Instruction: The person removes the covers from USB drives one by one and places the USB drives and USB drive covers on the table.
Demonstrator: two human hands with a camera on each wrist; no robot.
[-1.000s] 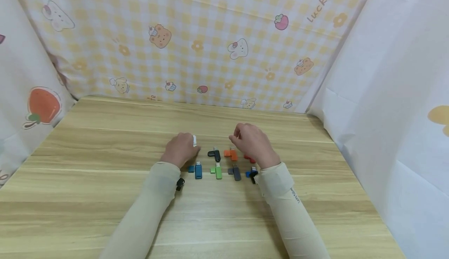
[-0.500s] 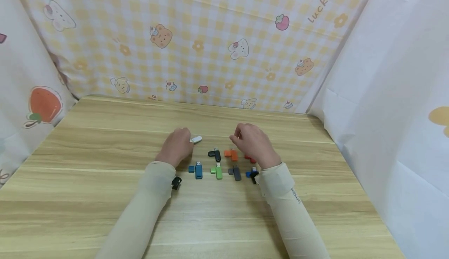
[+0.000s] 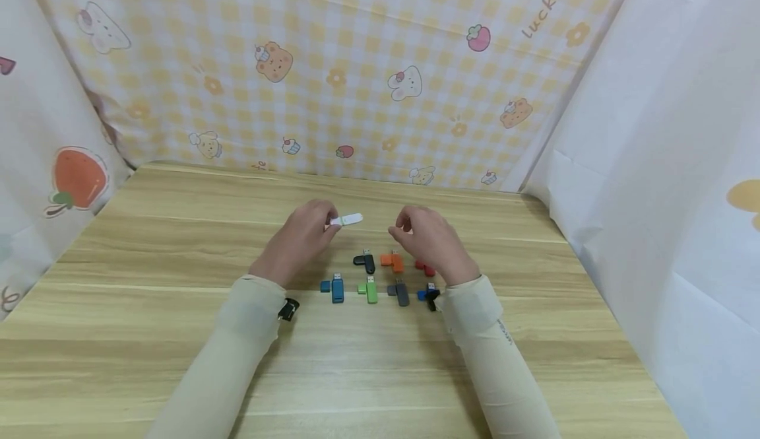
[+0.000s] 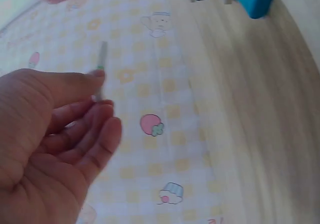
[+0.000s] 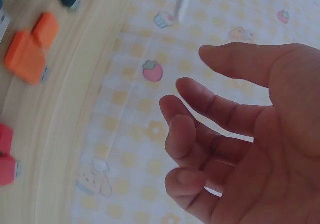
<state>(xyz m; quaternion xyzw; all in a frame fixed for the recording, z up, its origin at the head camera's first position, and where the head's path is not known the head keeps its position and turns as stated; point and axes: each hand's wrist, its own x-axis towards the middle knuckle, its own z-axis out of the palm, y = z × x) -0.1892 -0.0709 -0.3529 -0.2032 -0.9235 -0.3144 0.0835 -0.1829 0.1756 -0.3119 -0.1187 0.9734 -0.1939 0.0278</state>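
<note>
My left hand (image 3: pixel 299 234) pinches a slim white USB stick (image 3: pixel 353 219) with a green band between thumb and fingertips. The stick is raised over the far part of the table and points toward the right hand; in the left wrist view its thin edge (image 4: pixel 103 54) shows beyond the thumb. My right hand (image 3: pixel 433 237) hovers a little to the right, its fingers loosely curled with a gap between thumb and forefinger. Below it lie an orange USB stick (image 3: pixel 396 263) and a partly hidden red USB stick (image 3: pixel 429 269).
On the wooden table (image 3: pixel 356 373) several more USB sticks lie in rows, each beside its cap: black (image 3: pixel 369 264), teal (image 3: pixel 337 290), green (image 3: pixel 371 291), grey (image 3: pixel 402 293) and blue (image 3: pixel 431 288). A checked cloth (image 3: pixel 332 115) hangs behind the table.
My left hand has lifted the white USB stick from left of the black one and carried it up, away and to the right. My right hand stays nearly in place.
</note>
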